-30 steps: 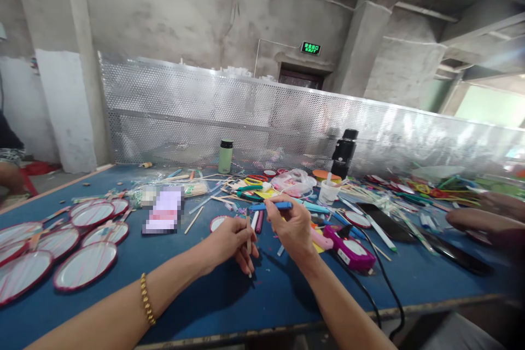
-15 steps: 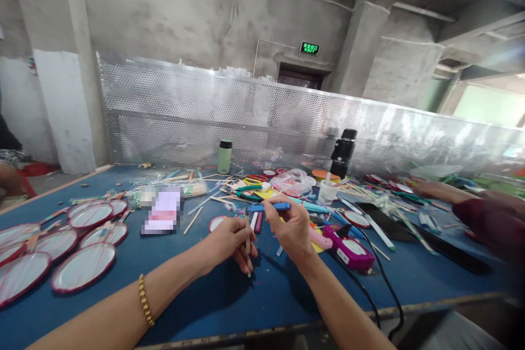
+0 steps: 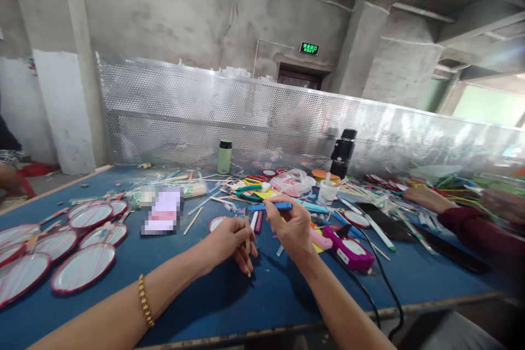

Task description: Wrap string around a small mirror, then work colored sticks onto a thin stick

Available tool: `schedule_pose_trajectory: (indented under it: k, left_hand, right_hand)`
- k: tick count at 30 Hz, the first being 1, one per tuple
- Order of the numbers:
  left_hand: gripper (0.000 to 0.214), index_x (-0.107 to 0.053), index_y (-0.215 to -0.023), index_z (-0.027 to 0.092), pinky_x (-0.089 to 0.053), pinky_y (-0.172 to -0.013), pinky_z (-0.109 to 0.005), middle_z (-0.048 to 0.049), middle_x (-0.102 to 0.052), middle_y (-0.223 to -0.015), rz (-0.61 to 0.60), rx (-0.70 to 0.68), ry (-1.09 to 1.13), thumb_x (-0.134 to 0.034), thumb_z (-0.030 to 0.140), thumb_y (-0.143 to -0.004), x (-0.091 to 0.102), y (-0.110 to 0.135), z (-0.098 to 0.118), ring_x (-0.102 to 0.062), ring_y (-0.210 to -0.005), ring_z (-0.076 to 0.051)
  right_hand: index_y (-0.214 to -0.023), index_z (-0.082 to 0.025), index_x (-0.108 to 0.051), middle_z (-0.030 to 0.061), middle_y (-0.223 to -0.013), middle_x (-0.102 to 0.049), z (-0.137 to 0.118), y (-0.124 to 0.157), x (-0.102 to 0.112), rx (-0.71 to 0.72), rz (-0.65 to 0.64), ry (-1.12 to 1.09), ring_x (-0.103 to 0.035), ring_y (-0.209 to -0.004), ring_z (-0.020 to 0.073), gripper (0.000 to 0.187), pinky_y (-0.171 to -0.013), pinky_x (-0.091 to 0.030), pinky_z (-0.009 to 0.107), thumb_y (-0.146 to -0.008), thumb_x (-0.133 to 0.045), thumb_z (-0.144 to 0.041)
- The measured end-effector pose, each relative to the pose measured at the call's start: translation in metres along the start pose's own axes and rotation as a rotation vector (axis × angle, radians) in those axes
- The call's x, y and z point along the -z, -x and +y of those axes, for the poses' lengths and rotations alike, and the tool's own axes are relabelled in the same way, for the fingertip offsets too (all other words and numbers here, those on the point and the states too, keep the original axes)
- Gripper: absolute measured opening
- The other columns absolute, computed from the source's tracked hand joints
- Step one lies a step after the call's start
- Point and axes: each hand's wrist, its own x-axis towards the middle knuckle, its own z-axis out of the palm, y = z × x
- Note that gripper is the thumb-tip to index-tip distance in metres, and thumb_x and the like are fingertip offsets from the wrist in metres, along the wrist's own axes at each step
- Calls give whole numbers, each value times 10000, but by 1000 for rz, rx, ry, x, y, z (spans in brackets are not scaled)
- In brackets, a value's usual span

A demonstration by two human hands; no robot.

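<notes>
My left hand (image 3: 225,240) is closed around a thin wooden stick (image 3: 247,238), held nearly upright between thumb and fingers. Pinched in my right hand (image 3: 293,232) is a blue marker (image 3: 279,206), lying almost level with its tip pointing left, above the top of the stick. Behind and between both hands lies a dark purple marker (image 3: 258,222) on the table. A small white disc with a red rim (image 3: 216,223) shows partly past my left hand. Just right of my right hand sits a hot glue gun with a pink nozzle end (image 3: 320,239).
Red-rimmed round discs (image 3: 84,268) cover the table's left side, near a pixelated phone (image 3: 164,210). A purple box (image 3: 350,251) with black cables, a white cup (image 3: 328,191), a green bottle (image 3: 225,157) and a black flask (image 3: 343,153) stand around. A co-worker's arm (image 3: 463,224) reaches in at right.
My hands, the stick and the marker look almost unmoved. At the right, the co-worker's arm has shifted slightly left, and coloured strands show behind it.
</notes>
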Motion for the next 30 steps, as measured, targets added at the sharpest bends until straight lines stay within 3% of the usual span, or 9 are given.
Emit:
schedule_pose_trajectory:
  k: [30]
  left_hand:
    - [207,-479,-812,142,-516,-451,-261,-72,-664,-693,16,-6,1,-526,343,-830,1,2,2,-643,-481,-160]
  right_hand:
    - [-743,-161,-628,-21,-555,-562,-2,0,-1,11,-62,30,-459,-396,72,136,-378,-385,174,-822,-603,-269]
